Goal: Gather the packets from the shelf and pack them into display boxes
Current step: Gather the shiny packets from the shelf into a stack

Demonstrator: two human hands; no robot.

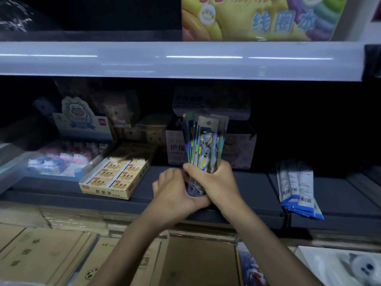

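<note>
A bundle of long holographic packets [206, 141] stands upright in front of the dark middle shelf [257, 195]. My right hand [214, 180] grips the bundle's lower part, thumb across its front. My left hand [175, 190] is pressed against the bundle's lower left side, its fingers curled toward the packets and partly hidden behind them. Directly behind the bundle stands a grey display box [241, 149] printed with "FINGER". A second pile of blue-and-white packets [296, 186] leans at the shelf's front edge to the right.
An open yellow box of erasers [115, 178] lies left of my hands. Further left is a tray of cow-shaped toys [57, 159] under a cartoon cow sign. Brown notebooks [47, 256] and other stock fill the lower level. A white shelf edge [185, 60] runs overhead.
</note>
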